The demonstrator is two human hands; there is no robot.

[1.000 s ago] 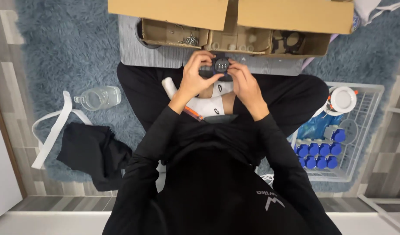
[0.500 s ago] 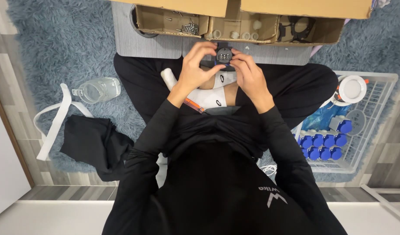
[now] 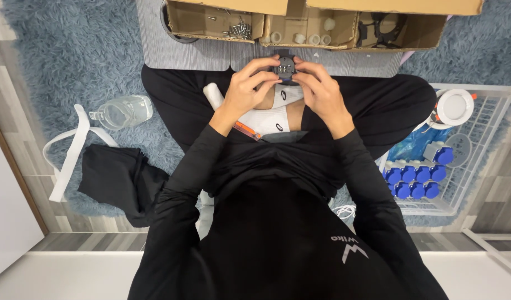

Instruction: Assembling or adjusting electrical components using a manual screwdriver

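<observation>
Fingertips (image 3: 271,71) of both hands pinch a small round dark part (image 3: 284,66) from either side, the left hand (image 3: 245,93) and right hand (image 3: 320,91) closed around its edges, above the lap and just short of the grey mat's (image 3: 183,53) near edge. Beyond it sits an open cardboard box (image 3: 300,25) with screws and fittings. A white wire basket (image 3: 478,139) of blue pieces lies at the right. The part shows small pale metal points on its face.
</observation>
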